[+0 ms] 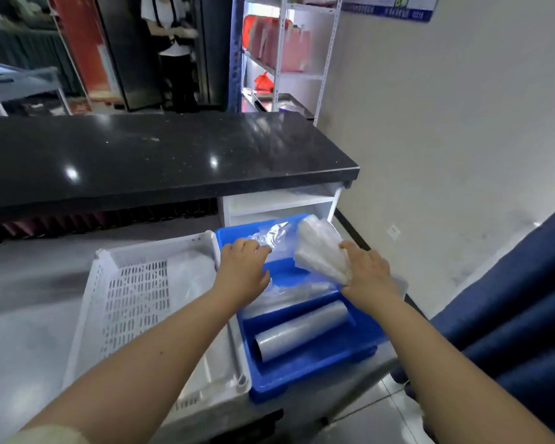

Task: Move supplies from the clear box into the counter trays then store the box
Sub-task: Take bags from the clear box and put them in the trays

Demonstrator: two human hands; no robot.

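A blue tray sits on the lower counter beside a white perforated tray. My right hand grips a white bundle of plastic bags over the blue tray's far right part. My left hand is inside the blue tray, fingers curled on clear plastic wrap at its far end. A roll of clear plastic bags lies in the near half of the blue tray, with flat clear bags behind it. No clear box is in view.
A black stone countertop runs across behind the trays, with a white shelf unit under its right end. A person stands beyond the counter. Dark blue fabric hangs at the right. A white wall is at right.
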